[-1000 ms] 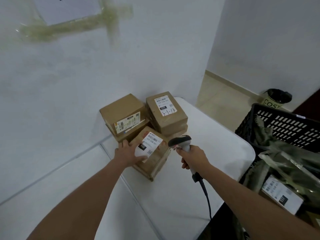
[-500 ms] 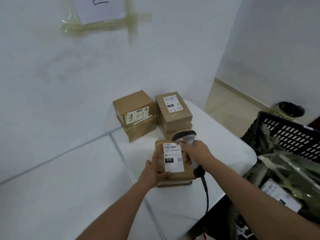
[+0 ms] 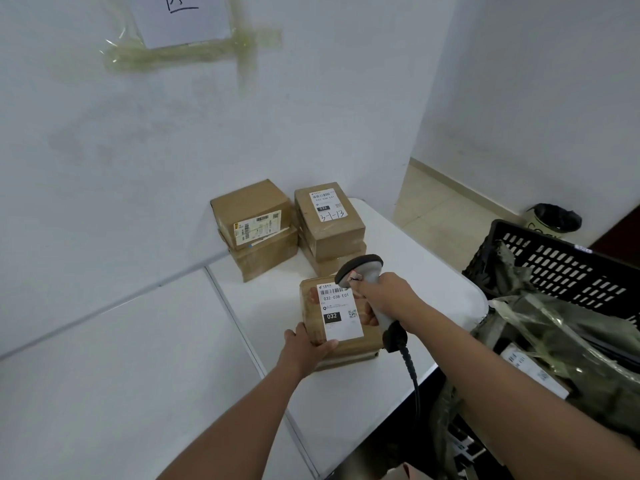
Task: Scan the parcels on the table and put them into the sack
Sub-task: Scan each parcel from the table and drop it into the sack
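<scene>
A brown cardboard parcel (image 3: 341,318) with a white label reading 032 lies on the white table (image 3: 408,271). My left hand (image 3: 304,344) grips its near left corner. My right hand (image 3: 388,299) holds a grey barcode scanner (image 3: 363,268) by the handle, its head right over the label's barcode. Two stacks of brown parcels stand by the wall: a left stack (image 3: 256,226) and a right stack (image 3: 329,223) marked 3-1-13. The green sack (image 3: 561,351) gapes open at the right, with a labelled parcel (image 3: 530,368) inside.
A black plastic crate (image 3: 554,265) holds the sack beside the table's right edge. A small bin (image 3: 554,220) stands on the floor by the far wall. The scanner's cable (image 3: 412,375) hangs over the table's front edge. A taped paper sheet (image 3: 183,19) hangs on the wall.
My left hand has pulled the 032 parcel away from the stacks toward me and laid its label upward. My right hand has brought the scanner over the label.
</scene>
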